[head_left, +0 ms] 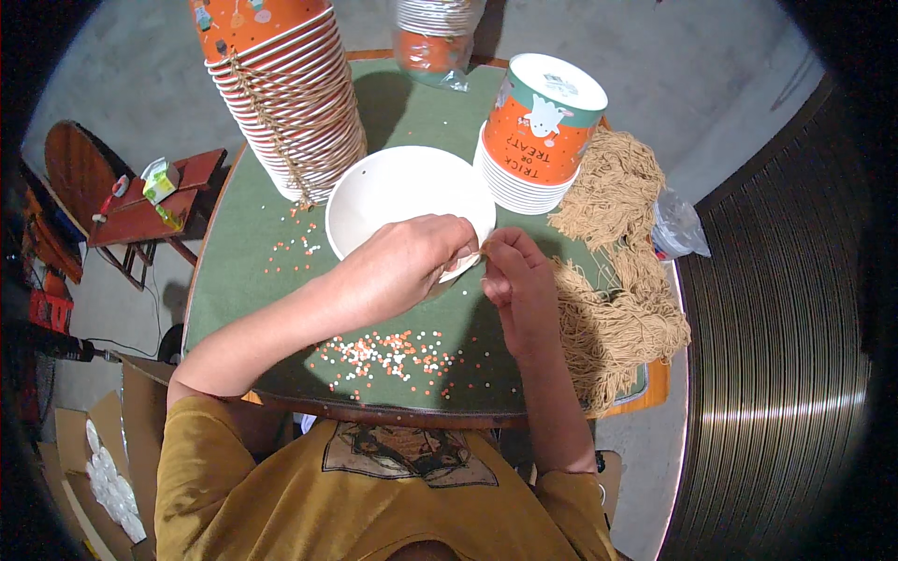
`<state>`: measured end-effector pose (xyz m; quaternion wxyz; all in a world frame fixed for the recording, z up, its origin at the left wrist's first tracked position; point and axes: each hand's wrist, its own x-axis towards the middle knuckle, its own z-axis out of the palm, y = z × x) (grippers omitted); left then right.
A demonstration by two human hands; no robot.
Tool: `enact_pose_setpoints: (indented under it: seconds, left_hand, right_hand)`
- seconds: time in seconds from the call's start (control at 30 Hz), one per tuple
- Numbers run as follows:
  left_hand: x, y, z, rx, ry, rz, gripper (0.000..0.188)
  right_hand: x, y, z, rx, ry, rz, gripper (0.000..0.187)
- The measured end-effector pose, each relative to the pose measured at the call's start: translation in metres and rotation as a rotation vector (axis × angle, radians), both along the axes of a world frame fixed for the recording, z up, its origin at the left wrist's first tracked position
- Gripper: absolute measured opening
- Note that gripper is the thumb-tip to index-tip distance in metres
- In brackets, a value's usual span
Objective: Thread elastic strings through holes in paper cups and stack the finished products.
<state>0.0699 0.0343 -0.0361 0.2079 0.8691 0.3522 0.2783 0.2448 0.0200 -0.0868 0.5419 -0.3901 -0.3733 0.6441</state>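
A white paper bucket (376, 182) lies tipped on the green-topped table, its hollow inside toward me and a small punched hole near its far rim. Over its near right rim reaches my left hand (412, 257), the fingers curled and closed at the bucket's edge, fingertips partly hidden. My right hand (519, 280) meets it there from outside, thumb and forefinger pinched together. A short bit of tan cord (483, 252) shows at those fingertips; most of it is hidden. Hanks of tan cord (617, 327) lie just right of my right hand.
Tall nested buckets (285, 107) with cord handles stand at the left; a shorter upside-down stack (533, 140) stands right. Behind is a bagged stack (432, 42). Punched paper dots (379, 353) litter the table's near side. An opened carton (94, 467) sits lower left, near a red-brown stool (140, 210).
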Motion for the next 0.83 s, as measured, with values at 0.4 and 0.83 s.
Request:
enact_pose_setpoints:
  seconds: [0.4,0.83]
  left_hand:
    - [-0.007,0.011,-0.005,-0.498,-0.206,0.004,0.013]
    - [-0.014,0.015,-0.001,-0.67,-0.164,-0.043,0.011]
  right_hand:
    - [-0.006,-0.002,0.009,0.028,-0.091,-0.025,0.007]
    - [0.006,-0.002,0.017,0.099,-0.364,0.071,0.016]
